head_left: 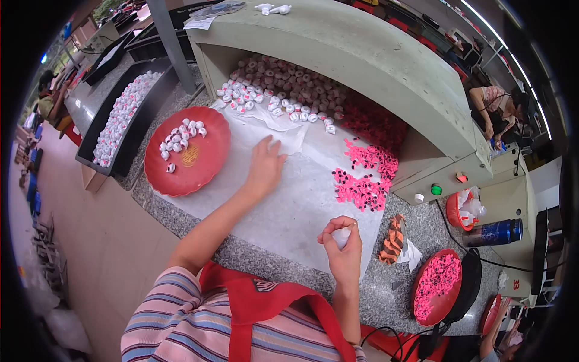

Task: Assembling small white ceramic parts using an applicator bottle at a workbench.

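**Small white piece gripped in right hand at sheet edge**

The small white rounded piece (342, 236) sits pinched between the fingertips and thumb of the right hand (342, 248), which is raised above the near edge of the pale translucent plastic sheet (289, 205) covering the speckled grey stone worktop (392, 283). The fingers are clenched around the piece, so only part of it shows.

The left hand (264, 166) lies flat on the sheet, fingers spread and released, holding nothing. Its fingertips point toward a heap of small white and brown round pieces (283, 90) piled under the pale green metal hood (362, 54).

Just left of that hand rests a round red plastic tray (199, 169) with a cluster of white pieces in its upper half. To the right of the sheet's centre lies a scatter of small pink pieces with dark spots (365, 178), continuing into a darker red pile under the hood.

Near the right hand, on bare stone, lies an orange-and-black striped wrapper (393, 238). Beyond it stands a second round red tray of pink pieces (437, 283). A long black tray of white pieces (123, 114) lies well apart at far left. The person wears a pink striped shirt (181, 320) with a red apron strap.
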`<action>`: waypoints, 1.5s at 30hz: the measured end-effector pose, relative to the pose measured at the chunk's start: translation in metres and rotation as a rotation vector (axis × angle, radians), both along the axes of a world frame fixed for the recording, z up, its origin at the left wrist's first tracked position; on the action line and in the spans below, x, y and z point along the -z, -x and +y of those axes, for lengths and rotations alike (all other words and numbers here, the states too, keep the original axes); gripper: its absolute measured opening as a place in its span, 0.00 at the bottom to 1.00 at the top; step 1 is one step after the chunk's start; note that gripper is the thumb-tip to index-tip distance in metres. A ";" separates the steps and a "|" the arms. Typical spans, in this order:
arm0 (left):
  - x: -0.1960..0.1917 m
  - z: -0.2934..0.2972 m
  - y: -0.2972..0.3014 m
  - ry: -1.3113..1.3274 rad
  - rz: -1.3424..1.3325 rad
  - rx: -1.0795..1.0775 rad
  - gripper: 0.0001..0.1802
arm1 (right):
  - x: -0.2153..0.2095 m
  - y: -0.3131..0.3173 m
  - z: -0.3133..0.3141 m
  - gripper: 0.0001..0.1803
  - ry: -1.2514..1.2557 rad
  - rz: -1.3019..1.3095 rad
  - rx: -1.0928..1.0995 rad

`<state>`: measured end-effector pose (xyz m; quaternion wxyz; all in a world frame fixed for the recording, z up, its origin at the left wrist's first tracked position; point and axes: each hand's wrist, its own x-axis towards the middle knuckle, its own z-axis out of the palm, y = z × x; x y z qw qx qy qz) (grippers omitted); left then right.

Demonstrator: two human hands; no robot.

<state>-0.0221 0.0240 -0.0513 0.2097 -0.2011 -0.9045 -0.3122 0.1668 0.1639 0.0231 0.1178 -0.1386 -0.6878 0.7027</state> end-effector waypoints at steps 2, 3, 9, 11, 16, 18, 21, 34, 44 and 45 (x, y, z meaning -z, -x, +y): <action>-0.001 0.006 -0.006 -0.086 -0.001 0.160 0.17 | -0.001 0.000 0.002 0.14 0.012 -0.016 0.026; 0.000 0.006 -0.006 -0.099 0.019 0.151 0.15 | -0.001 0.000 0.004 0.14 0.024 -0.029 0.047; -0.012 0.001 0.030 -0.003 -0.229 0.095 0.11 | 0.007 -0.002 0.005 0.18 -0.118 -0.001 0.070; -0.019 0.000 0.037 0.023 -0.342 0.104 0.11 | 0.010 -0.003 0.005 0.20 -0.178 0.022 0.085; -0.044 0.005 0.008 -0.816 -0.898 0.392 0.16 | 0.003 -0.009 0.014 0.22 -0.411 0.105 0.191; -0.069 0.010 -0.027 -1.274 -1.286 0.635 0.18 | -0.015 -0.010 0.012 0.23 0.113 0.118 0.219; -0.077 0.018 -0.068 -1.388 -1.413 0.749 0.19 | -0.036 -0.009 0.007 0.21 0.163 0.154 0.258; -0.081 0.023 -0.092 -1.442 -1.755 0.912 0.19 | -0.051 -0.016 0.000 0.18 0.279 0.335 0.449; -0.107 0.025 -0.107 -1.101 -1.184 0.679 0.18 | -0.051 -0.024 0.001 0.17 0.096 0.334 0.438; -0.108 0.025 -0.108 -1.058 -1.070 0.705 0.18 | -0.055 -0.029 -0.002 0.16 -0.073 0.342 0.467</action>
